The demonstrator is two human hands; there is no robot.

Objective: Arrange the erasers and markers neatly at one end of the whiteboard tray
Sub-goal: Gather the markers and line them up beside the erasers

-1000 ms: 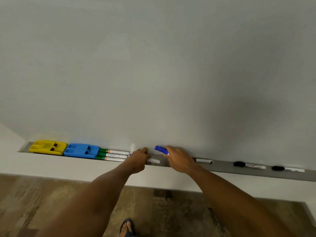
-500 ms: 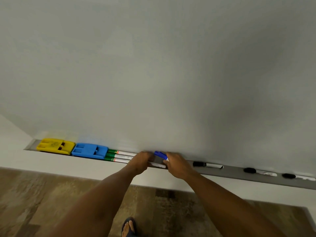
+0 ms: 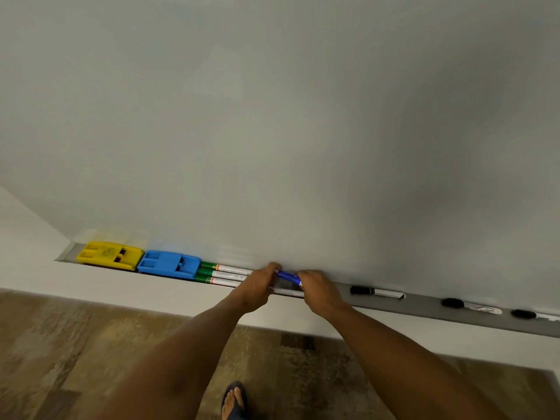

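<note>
Your left hand (image 3: 257, 286) and right hand (image 3: 318, 291) are working close together over the whiteboard tray (image 3: 424, 307), fingers curled narrow around the blue-capped marker (image 3: 289, 277) that is showing between them — the cap is pointing toward your right hand, and the barrel is disappearing under your left, so I cannot tell how much of it you are actually pinching. You are also partly covering a pale marker (image 3: 286, 293) lying along the tray's front edge just below. To do this step well, you are probably wanting to lay the blue one flat, parallel to the three green markers (image 3: 224, 275) that are already sitting stacked side by side just to your left, and slide it along until its end is butting against theirs rather than riding over them. Keep it low in the tray, since a round barrel is likely to roll off the lip. Further left, the blue eraser (image 3: 168, 264) is touching the green caps and the yellow eraser (image 3: 109, 255) is sitting at the tray's end — the tidy group is forming there. Off to your right, three black-capped markers (image 3: 375, 292) are still lying well apart, waiting.
</note>
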